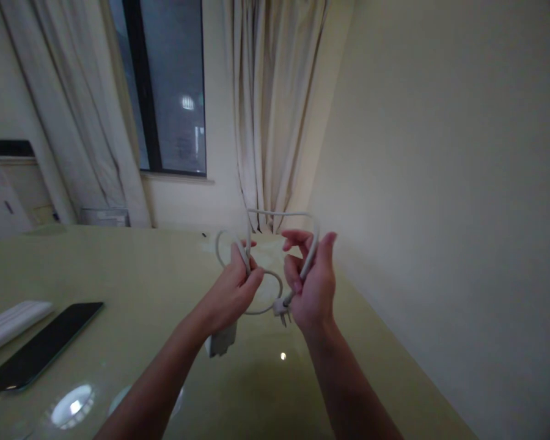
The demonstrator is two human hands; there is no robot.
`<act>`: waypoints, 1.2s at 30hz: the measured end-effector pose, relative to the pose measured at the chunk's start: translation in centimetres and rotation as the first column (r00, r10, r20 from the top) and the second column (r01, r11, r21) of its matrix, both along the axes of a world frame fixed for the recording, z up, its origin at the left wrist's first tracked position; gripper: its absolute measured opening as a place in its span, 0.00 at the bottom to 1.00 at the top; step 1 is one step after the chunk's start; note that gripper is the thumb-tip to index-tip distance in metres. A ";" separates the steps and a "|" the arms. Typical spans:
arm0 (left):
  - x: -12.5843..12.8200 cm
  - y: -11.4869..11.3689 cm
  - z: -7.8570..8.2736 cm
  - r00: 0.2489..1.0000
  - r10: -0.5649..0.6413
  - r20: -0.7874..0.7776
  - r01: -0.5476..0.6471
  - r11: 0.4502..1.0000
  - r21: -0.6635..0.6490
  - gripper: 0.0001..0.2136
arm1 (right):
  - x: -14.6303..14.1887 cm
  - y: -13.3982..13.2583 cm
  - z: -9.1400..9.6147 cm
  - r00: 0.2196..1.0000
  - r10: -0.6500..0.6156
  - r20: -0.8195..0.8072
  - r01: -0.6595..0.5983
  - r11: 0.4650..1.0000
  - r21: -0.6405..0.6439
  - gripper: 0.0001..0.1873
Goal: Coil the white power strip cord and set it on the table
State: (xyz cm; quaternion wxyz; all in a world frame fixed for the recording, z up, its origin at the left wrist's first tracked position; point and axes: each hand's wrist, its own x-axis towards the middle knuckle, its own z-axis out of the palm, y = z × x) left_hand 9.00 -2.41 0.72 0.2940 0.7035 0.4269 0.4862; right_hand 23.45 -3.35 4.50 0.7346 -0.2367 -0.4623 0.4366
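A white power cord (279,213) hangs in loops between my two hands above the table. My left hand (233,287) is closed around several strands of it. Below that hand a white block (222,341), which looks like a power adapter, is partly hidden by my wrist. In my right hand (314,281) the cord runs across the palm, with the lower fingers curled over it and the thumb raised. At the cord's end, beside the heel of my right hand, a white plug (282,307) points its metal prongs downward.
On the left of the glossy pale table (165,269) lie a dark flat tablet-like slab (46,345) and a long white object (13,324). A plain wall (440,183) borders the right side. Curtains (275,110) and a window (174,85) stand behind the table.
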 end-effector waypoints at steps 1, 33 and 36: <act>-0.5 0.4 0.0 1.000 0.022 0.000 -0.022 1.000 -0.009 0.20 | 0.3 -0.1 0.3 0.998 -0.028 -0.049 0.029 0.999 0.023 0.34; -3.3 0.7 1.9 0.951 0.305 0.059 -0.309 0.946 0.098 0.17 | 0.1 -1.8 -1.8 0.824 -0.396 0.404 0.209 0.877 0.433 0.32; -3.3 0.6 2.0 0.950 0.291 0.109 -0.300 0.952 0.066 0.19 | 0.2 -1.7 -1.5 0.792 -0.383 0.474 0.196 0.896 0.398 0.28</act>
